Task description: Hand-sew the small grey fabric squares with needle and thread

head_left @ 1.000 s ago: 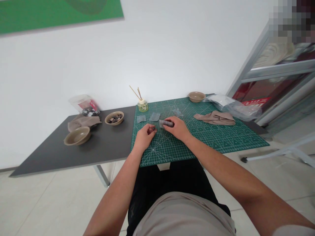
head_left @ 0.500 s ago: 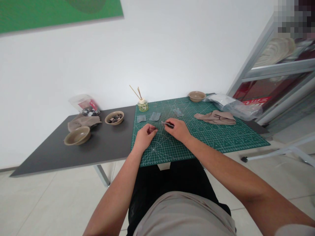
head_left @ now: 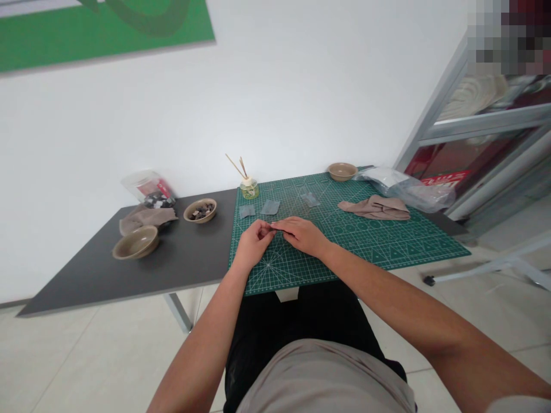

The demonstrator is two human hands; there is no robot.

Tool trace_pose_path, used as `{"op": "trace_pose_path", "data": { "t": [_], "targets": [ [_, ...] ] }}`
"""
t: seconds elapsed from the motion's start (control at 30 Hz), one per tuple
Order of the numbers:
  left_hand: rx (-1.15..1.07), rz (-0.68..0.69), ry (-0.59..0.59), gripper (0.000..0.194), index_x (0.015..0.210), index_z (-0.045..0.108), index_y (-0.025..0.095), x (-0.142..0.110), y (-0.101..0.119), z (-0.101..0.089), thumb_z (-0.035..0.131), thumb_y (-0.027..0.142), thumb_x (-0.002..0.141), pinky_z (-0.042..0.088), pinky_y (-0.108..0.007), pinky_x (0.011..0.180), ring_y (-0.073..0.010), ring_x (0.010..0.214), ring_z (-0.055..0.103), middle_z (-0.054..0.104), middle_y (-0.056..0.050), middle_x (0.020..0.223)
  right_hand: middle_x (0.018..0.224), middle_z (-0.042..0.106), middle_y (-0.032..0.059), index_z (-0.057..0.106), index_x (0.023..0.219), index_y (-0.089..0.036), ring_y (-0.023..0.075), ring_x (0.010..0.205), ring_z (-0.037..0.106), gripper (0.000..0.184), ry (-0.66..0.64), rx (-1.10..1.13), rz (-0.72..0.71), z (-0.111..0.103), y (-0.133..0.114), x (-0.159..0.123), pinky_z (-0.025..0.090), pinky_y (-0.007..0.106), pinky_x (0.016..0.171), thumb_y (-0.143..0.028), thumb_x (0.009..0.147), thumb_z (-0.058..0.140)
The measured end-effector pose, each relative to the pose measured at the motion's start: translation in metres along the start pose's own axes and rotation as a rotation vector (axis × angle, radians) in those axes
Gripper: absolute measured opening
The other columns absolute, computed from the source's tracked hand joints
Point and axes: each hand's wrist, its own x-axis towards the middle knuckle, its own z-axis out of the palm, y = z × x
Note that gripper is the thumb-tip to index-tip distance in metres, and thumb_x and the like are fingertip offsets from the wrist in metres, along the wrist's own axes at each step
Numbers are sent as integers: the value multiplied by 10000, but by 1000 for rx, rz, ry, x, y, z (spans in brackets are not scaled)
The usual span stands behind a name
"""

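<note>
My left hand (head_left: 253, 242) and my right hand (head_left: 303, 236) meet over the green cutting mat (head_left: 357, 238), fingertips touching. The left thumb and fingers are pinched, but whatever they hold is hidden. My right hand's fingers reach forward to the left fingertips, closed over a small plastic bag that shows half a second earlier and is now mostly covered. Just beyond the hands lie a small clear bag (head_left: 247, 211), a second clear bag (head_left: 270, 207) and, farther right, a crumpled third bag (head_left: 310, 199).
Left on the dark table (head_left: 189, 258) are a bowl of small dark and pale pieces (head_left: 201, 211), another bowl (head_left: 136, 243), a cloth (head_left: 148, 217) and a plastic bag (head_left: 148, 186). A reed diffuser (head_left: 249, 188), bowl (head_left: 342, 171), brown cloth (head_left: 376, 207) and large clear bag (head_left: 404, 186) stand or lie beyond.
My right hand has moved left to meet the left hand, its fingers now stretched over the small bag. The left fingers have closed into a pinch.
</note>
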Motion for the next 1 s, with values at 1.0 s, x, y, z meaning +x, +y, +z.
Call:
{"op": "trace_pose_path", "data": {
  "t": [1.0],
  "targets": [
    [-490,-176,120,165,844,512,197,9,13,23,653,262,790,588,-329,691,-125,653,650,569,34,768,907,696,43,715,913,-185,196,847,529,98,89,-201,17,1,4,3,410,345,834,-252,870,657]
  ]
}}
